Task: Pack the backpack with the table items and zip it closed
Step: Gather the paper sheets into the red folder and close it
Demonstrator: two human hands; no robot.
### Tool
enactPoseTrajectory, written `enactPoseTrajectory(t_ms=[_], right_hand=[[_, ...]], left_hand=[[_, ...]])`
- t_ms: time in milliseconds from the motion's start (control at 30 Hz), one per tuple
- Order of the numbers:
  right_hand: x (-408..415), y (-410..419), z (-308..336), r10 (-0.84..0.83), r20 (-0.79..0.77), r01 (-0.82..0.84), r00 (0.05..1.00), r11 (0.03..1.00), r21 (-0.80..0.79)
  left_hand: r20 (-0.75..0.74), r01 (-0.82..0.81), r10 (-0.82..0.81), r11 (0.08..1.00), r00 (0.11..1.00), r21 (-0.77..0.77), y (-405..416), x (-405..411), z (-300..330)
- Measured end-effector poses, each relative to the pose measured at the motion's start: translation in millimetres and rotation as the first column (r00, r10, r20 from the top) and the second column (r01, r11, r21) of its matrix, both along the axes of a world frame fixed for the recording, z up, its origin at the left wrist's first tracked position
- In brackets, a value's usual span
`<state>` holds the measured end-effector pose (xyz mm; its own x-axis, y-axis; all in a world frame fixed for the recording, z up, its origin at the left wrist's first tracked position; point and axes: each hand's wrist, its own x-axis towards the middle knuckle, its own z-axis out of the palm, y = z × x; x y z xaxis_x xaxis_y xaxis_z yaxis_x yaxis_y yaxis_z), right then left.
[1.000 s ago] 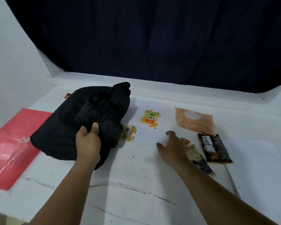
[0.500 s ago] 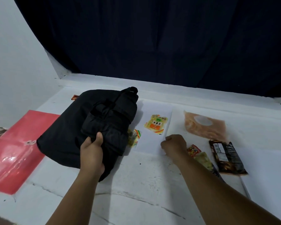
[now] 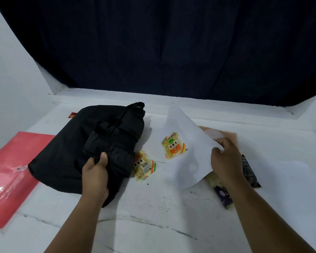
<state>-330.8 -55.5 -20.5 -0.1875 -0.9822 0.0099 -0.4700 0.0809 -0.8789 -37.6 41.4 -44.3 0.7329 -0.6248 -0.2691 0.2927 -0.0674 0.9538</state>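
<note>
The black backpack [image 3: 91,143] lies flat on the worktop [image 3: 153,216] at about ten o'clock from me, soft and floppy, so I judge its thick bottom hem the best hold, and my left hand [image 3: 95,172] grips it there, thumb on top. My right hand [image 3: 224,159], at two o'clock, pinches the edge of a white paper sheet [image 3: 186,143] (light, limp, easily creased), lifted over the snack packets [image 3: 174,145].

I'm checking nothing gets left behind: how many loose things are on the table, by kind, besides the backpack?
Yellow snack packets: 2
Dark snack packets: 2
Pinkish pouch: 1
White paper sheet, held by the right hand: 1
Red folder: 1
Small red wrapper behind the backpack: 1
Total: 8
</note>
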Motion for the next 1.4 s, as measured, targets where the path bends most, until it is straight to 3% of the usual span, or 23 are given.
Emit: enactPoseTrajectory(t_ms=[133,267,400,500,567,733,767,867,967,1067,1200,1400], right_hand=[[-21,19,7,-0.049,0.0,0.049,0.999,0.992,-0.117],[-44,31,8,-0.146,0.056,0.152,0.988,0.981,-0.119],[-71,41,8,-0.205,0.17,0.223,0.964,0.97,-0.095],[-96,45,6,-0.247,0.266,0.274,0.932,0.959,-0.068],[-116,46,4,-0.282,0.331,0.316,0.9,0.948,-0.051],[-173,45,-3,-0.354,0.424,0.394,0.833,0.919,-0.006],[-186,46,-5,-0.362,0.431,0.402,0.827,0.916,-0.003],[-227,49,-7,-0.384,0.436,0.427,0.814,0.904,-0.001],[-272,55,-6,-0.394,0.406,0.427,0.825,0.904,0.009],[-314,64,-11,-0.389,0.344,0.413,0.854,0.911,0.004],[-354,74,-26,-0.391,0.288,0.408,0.874,0.913,0.0],[-376,99,-54,-0.214,0.129,0.217,0.968,0.976,-0.006]], left_hand=[[0.116,-0.002,-0.001,1.0,0.993,0.029,4,-10,-4],[0.364,0.08,-0.093,0.995,0.927,0.052,11,-30,-11],[0.57,0.267,-0.375,0.926,0.731,0.267,7,-62,-15],[0.7,0.237,-0.494,0.867,0.516,0.437,4,-91,-17],[0.755,0.238,-0.503,0.864,0.42,0.443,7,-114,-15],[0.897,0.377,-0.379,0.883,0.226,0.278,-1,-180,-20],[0.908,0.424,-0.354,0.874,0.225,0.236,-5,-194,-24],[0.822,0.562,-0.451,0.802,0.347,0.202,-15,-242,-30],[0.777,0.602,-0.556,0.74,0.296,0.3,-19,-294,-39],[0.759,0.519,-0.564,0.778,0.326,0.355,-16,-339,-58],[0.743,0.302,-0.632,0.768,0.22,0.564,-10,-385,-82],[0.81,0.206,-0.56,0.825,0.173,0.526,11,-405,-98]])
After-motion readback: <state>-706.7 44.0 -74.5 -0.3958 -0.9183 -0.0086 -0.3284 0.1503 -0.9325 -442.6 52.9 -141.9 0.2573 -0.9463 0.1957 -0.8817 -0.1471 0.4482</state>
